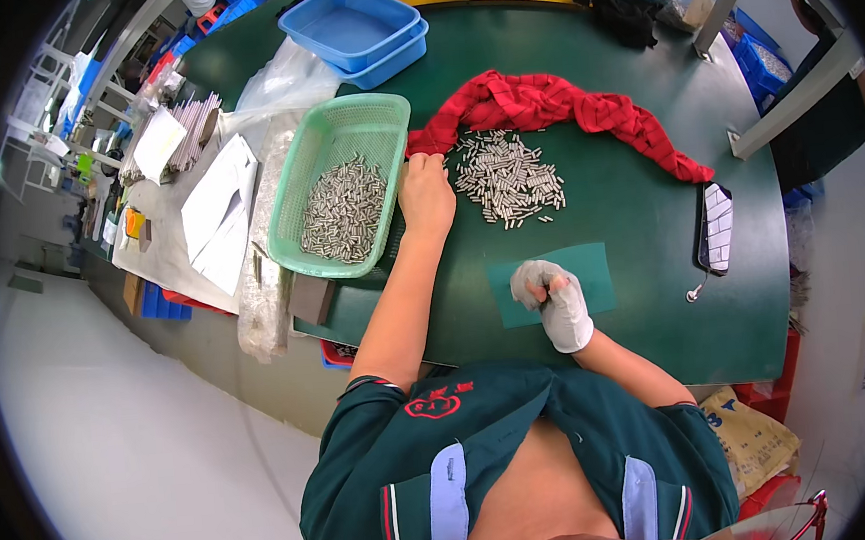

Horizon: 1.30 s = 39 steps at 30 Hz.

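Note:
My bare left hand rests between the green basket and the loose pile, its fingers bent together at the left end of a red checked cloth. Whatever those fingers hold, if anything, is hidden. Small silvery metal pins lie heaped just right of that hand, with the cloth curving behind them. A pale green plastic basket to the left has many similar pins in it. My right hand, in a white glove with bare fingertips, is curled closed above a green sheet; its contents cannot be made out.
Two nested blue trays stand at the back. A phone lies near the table's right edge. White papers and plastic wrap lie left of the basket. Metal posts rise at the right, beside another person.

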Motion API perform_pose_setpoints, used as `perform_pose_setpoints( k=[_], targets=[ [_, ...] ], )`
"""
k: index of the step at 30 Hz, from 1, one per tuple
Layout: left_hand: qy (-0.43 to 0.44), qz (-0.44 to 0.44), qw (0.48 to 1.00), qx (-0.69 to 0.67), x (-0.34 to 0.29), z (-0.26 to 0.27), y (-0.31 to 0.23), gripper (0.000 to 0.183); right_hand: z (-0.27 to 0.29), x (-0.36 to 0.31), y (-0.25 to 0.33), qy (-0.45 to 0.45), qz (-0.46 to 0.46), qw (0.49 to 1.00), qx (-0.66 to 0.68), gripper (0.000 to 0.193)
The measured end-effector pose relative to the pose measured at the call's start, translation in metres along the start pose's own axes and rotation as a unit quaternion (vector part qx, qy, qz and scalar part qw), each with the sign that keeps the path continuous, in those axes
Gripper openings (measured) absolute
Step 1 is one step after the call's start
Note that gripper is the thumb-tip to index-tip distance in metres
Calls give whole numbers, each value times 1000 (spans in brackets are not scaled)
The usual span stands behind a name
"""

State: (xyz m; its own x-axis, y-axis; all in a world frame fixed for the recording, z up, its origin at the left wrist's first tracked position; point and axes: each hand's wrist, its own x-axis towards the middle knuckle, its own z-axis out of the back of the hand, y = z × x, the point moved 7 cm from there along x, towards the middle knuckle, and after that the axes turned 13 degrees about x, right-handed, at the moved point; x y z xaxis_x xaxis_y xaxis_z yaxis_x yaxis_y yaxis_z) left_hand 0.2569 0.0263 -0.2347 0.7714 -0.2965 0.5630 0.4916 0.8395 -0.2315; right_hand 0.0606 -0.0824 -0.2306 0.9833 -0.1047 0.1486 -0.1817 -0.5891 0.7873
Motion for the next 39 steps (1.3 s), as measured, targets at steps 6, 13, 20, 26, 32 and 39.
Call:
perform_pose_setpoints(
  k=[6,13,20,26,32,39],
  targets=[
    [-8,-15,999,27,6,-13,1,11,-1,-1,1,4,1,1000,-2,65],
    [-26,-12,1000,8,4,-12,3,11,-3,-4,0,7,6,1000,-11,64],
    [-5,-8,1000,21,-10,-5,6,8,-3,-2,-2,6,1,1000,-19,65],
    [56,-20,998,12,-41,17,-4,9,-6,-3,1,-2,-14,999,-44,69],
    [114,-77,989,-57,-82,46,-42,10,1,-3,-4,14,-10,999,-50,68],
    [121,-165,968,-142,-90,40,-80,11,-7,-9,-5,42,-6,995,-95,66]
  ],
)
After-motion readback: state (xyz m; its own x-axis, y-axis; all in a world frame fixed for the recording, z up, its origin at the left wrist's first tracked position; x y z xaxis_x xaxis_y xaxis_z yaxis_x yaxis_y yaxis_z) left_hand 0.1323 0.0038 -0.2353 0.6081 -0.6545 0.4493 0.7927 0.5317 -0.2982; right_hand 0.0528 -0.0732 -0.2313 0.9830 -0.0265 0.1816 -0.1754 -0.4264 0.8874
